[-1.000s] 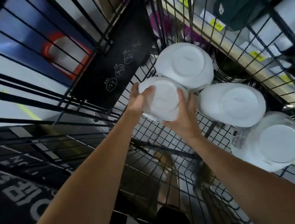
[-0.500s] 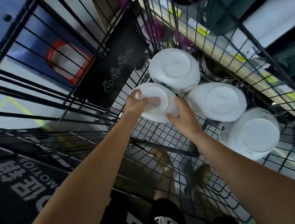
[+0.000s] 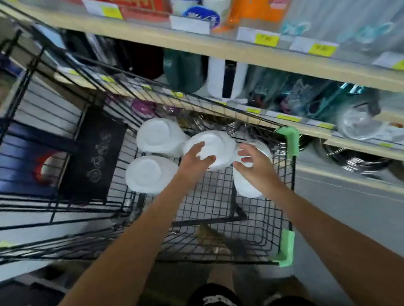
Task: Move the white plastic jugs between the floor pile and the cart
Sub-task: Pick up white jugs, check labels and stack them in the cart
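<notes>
Evidently both hands are spread open inside the cart, the left hand resting on the middle jug and the right hand just beside it, gripping nothing; these jugs look light, stiff and slippery, best cupped from both sides.
</notes>
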